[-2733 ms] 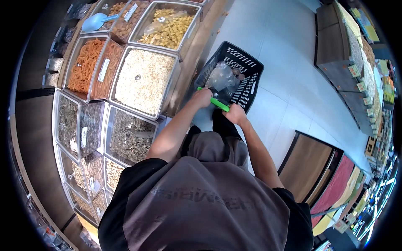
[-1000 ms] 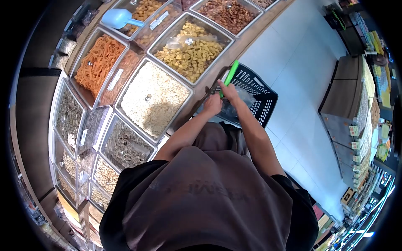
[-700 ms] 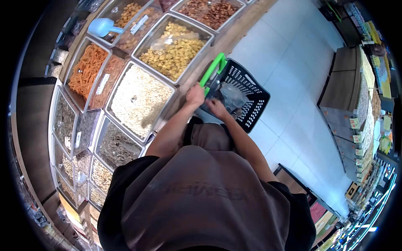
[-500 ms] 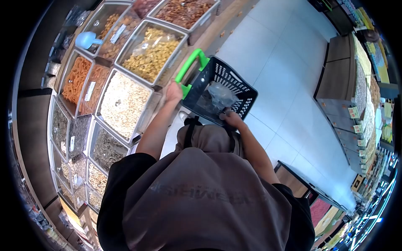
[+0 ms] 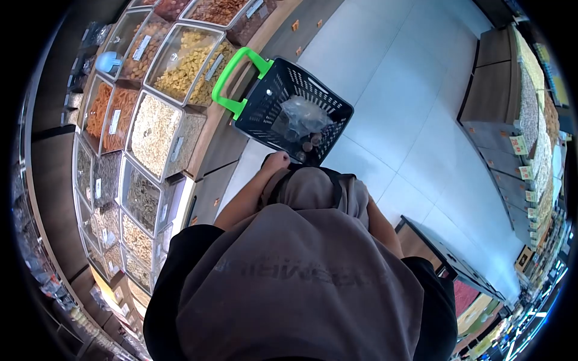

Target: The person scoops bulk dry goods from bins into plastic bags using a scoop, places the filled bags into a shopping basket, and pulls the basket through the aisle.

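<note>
Plainly, a black basket [image 5: 253, 120] is seen beside the food bins [image 5: 186, 144]

The left hand [image 5: 277, 160] is held curled just beside the basket's near edge; whether anything is gripped cannot be told. The right hand is hidden behind the grey-brown garment [image 5: 301, 253]. The basket is seen over the pale tiled floor [image 5: 391, 102], its long axis slanted, its green handle [image 5: 227, 70] pointed toward the bins. Inside, a clear plastic bag [image 5: 304, 114] and small round items [image 5: 307, 146] are held. Leftward, pale flakes [image 5: 152, 133], yellow pieces [image 5: 182, 67] and orange strips [image 5: 119, 119] are kept. Across the aisle, display units [image 5: 495, 99] are lined up.
</note>
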A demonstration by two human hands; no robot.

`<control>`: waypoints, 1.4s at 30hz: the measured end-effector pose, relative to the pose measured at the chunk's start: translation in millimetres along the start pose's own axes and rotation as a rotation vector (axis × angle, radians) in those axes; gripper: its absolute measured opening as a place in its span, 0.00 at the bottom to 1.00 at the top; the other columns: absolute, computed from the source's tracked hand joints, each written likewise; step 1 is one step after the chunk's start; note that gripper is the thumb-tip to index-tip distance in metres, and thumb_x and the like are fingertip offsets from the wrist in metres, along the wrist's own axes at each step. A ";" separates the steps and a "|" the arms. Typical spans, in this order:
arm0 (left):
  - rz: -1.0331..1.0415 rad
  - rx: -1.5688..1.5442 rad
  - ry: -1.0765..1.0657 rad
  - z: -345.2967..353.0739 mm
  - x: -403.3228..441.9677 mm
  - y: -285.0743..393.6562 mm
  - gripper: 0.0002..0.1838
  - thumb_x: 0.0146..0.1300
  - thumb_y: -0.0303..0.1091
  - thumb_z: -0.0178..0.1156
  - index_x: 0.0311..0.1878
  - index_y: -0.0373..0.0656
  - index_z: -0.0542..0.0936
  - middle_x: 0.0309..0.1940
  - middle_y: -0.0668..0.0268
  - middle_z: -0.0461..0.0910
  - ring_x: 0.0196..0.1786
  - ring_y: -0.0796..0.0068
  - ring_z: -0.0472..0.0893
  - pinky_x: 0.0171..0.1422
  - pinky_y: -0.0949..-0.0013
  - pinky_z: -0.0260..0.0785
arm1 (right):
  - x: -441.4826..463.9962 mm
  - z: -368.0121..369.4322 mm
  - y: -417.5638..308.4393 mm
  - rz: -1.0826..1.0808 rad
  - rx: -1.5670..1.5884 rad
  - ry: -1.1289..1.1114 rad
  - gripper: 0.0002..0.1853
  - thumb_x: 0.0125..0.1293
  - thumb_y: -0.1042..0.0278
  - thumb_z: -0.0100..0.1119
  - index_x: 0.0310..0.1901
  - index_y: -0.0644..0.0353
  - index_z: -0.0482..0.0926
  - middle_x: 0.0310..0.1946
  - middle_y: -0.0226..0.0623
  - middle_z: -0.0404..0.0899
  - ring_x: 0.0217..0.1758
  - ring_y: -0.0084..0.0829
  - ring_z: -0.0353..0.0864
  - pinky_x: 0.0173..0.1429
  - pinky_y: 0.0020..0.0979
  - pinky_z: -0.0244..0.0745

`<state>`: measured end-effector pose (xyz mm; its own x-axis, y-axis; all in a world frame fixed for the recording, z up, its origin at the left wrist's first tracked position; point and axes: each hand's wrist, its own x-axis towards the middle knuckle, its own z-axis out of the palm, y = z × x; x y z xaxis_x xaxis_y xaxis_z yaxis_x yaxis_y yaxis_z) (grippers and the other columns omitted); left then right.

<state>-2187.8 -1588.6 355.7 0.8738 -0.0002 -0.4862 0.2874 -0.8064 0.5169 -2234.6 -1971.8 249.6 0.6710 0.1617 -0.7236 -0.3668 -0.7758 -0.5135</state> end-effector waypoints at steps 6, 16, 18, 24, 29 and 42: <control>-0.097 -0.098 0.279 -32.5 -2.7 23.3 0.11 0.60 0.38 0.60 0.38 0.41 0.84 0.38 0.53 0.85 0.45 0.54 0.85 0.52 0.57 0.76 | 16.7 -32.5 -30.7 -0.218 -0.196 -0.118 0.21 0.61 0.53 0.55 0.30 0.67 0.83 0.34 0.57 0.84 0.43 0.54 0.85 0.50 0.47 0.77; 0.130 -0.330 0.053 133.1 -115.4 -86.0 0.16 0.69 0.39 0.52 0.50 0.41 0.82 0.52 0.56 0.82 0.53 0.59 0.82 0.57 0.60 0.73 | 98.1 -73.7 -116.2 -0.628 -0.688 -0.103 0.19 0.60 0.56 0.56 0.32 0.67 0.83 0.34 0.55 0.84 0.41 0.52 0.85 0.46 0.48 0.78; -0.091 -0.657 0.113 129.7 -166.4 -51.4 0.18 0.68 0.42 0.53 0.52 0.41 0.83 0.50 0.55 0.83 0.53 0.61 0.82 0.59 0.61 0.73 | 128.7 -62.4 -123.2 -0.828 -0.823 -0.064 0.18 0.62 0.58 0.53 0.31 0.67 0.83 0.31 0.53 0.84 0.38 0.49 0.86 0.43 0.46 0.79; -0.095 -0.768 0.080 242.7 -210.5 -103.1 0.19 0.69 0.43 0.53 0.53 0.41 0.84 0.50 0.55 0.84 0.52 0.60 0.82 0.59 0.59 0.73 | 80.4 -46.0 -168.9 -0.613 -0.305 -0.271 0.19 0.63 0.56 0.53 0.30 0.67 0.83 0.27 0.52 0.84 0.35 0.47 0.86 0.43 0.46 0.78; -0.158 -0.431 0.046 280.8 -191.4 -70.6 0.21 0.64 0.47 0.54 0.51 0.43 0.84 0.50 0.51 0.83 0.54 0.51 0.81 0.59 0.57 0.73 | 47.6 -8.4 -106.1 -0.782 -0.396 -0.271 0.19 0.66 0.54 0.58 0.33 0.66 0.81 0.28 0.42 0.84 0.30 0.33 0.84 0.37 0.36 0.78; -0.287 -0.533 -0.009 299.1 -202.4 43.1 0.25 0.60 0.53 0.59 0.52 0.44 0.85 0.49 0.51 0.84 0.53 0.52 0.83 0.59 0.58 0.73 | -7.9 -46.5 35.2 -0.607 -0.219 -0.322 0.16 0.68 0.57 0.59 0.41 0.66 0.84 0.35 0.41 0.85 0.39 0.29 0.82 0.48 0.32 0.75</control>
<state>-2469.5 -1800.2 265.6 0.7292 0.1666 -0.6637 0.6705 -0.3672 0.6446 -2222.8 -2028.8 258.7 0.4799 0.7485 -0.4577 0.1702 -0.5912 -0.7884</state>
